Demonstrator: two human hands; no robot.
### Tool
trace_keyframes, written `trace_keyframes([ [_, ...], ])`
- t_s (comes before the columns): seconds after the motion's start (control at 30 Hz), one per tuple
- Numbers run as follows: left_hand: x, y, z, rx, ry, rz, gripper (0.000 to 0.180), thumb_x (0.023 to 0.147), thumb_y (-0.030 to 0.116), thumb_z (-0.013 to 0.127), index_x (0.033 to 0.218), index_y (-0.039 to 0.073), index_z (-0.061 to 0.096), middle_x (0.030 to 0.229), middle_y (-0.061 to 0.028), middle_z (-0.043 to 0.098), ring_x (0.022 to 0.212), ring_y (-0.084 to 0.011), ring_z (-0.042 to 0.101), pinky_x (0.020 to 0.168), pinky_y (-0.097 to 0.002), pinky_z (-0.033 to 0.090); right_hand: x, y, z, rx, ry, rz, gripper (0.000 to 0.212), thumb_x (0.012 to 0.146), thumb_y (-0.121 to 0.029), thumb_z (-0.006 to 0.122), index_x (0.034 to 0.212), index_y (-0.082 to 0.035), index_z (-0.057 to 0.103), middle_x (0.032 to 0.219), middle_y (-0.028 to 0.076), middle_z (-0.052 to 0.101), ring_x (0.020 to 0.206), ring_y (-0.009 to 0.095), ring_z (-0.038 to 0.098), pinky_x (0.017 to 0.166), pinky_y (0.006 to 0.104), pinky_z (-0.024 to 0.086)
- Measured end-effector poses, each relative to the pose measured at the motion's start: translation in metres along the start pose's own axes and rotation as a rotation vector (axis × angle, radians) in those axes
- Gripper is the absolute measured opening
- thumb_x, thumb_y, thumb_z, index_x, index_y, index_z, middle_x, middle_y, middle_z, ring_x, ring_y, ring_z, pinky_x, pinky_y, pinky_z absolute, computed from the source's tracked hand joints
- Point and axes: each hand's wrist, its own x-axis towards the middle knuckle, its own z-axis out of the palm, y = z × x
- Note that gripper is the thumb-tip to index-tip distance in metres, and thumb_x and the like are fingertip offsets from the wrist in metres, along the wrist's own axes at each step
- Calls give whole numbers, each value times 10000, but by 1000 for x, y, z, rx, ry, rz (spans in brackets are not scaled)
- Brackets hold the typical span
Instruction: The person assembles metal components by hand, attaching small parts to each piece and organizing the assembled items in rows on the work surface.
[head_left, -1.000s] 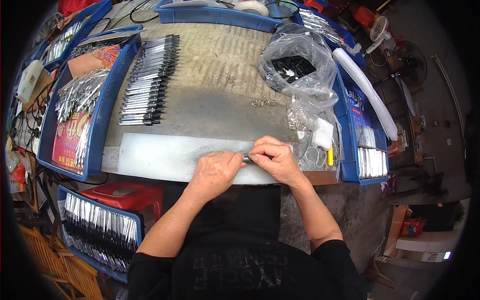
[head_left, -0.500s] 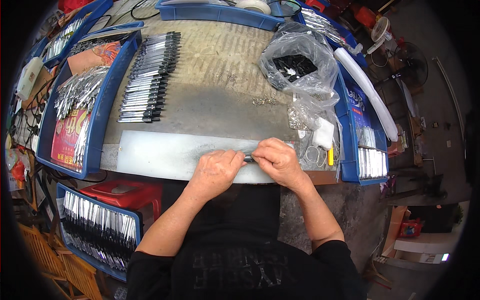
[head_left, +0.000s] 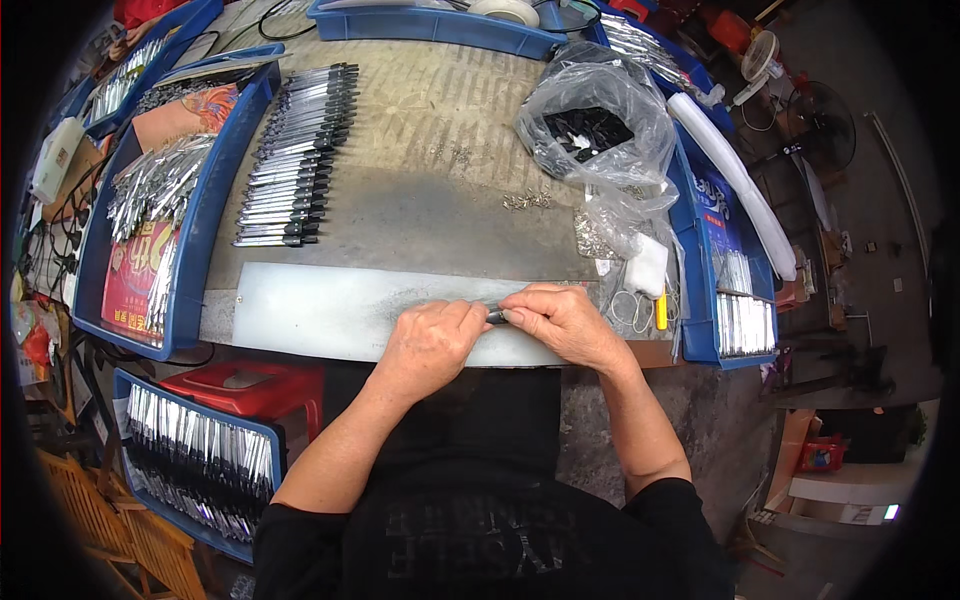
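Observation:
Over a pale, smudged board (head_left: 310,312) along the table's near edge, my two hands meet on a pen (head_left: 496,316). Only a short black stretch of it shows between my fingertips; the rest is hidden. My left hand (head_left: 430,345) is closed round its left part. Thumb and forefinger of my right hand (head_left: 563,322) pinch the right end. Farther left on the table lies a long row of silver pens (head_left: 290,165) with black ends. Small metal parts (head_left: 527,200) lie beyond my right hand, near a clear plastic bag (head_left: 540,110) of black pieces (head_left: 600,130).
Blue trays of silver pen parts flank the table at left (head_left: 215,210) and right (head_left: 705,310). Another blue tray (head_left: 430,30) sits at the back. Below left, a tray of pens (head_left: 200,450) adjoins a red stool (head_left: 250,385). A yellow-handled tool (head_left: 661,312) lies near the right tray.
The fingers of my right hand have straightened and shifted slightly at the pen's end, and the wrist has turned a little. My left hand keeps its place.

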Motion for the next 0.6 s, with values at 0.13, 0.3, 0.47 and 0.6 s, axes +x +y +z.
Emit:
trace_keyframes([
  [0.13,1,-1,-1,-8,5,4,146,744,161,627,730,50,534,598,-50,500,543,-196,565,478,-319,456,2,-2,8,-24,28,38,204,838,-187,580,850,6,644,663,112,603,610,178,569,574,285,449],
  [0.3,1,-1,-3,-17,-16,-2,138,740,154,629,729,49,540,594,-52,506,541,-204,567,475,-321,456,9,-8,4,16,-88,291,237,836,-208,580,800,20,635,588,92,568,556,100,493,520,269,407],
  [0.47,-1,-4,3,-44,34,-18,156,745,157,637,768,41,535,578,-56,488,515,-210,540,467,-327,437,9,2,0,82,-52,309,228,835,-197,581,798,24,625,600,49,568,562,80,471,520,251,397],
  [0.6,0,-3,1,-64,17,-6,153,746,152,638,768,40,535,575,-56,487,519,-213,542,466,-332,438,21,34,-22,46,342,281,185,822,-164,591,845,17,624,680,56,597,604,108,512,549,257,414],
])
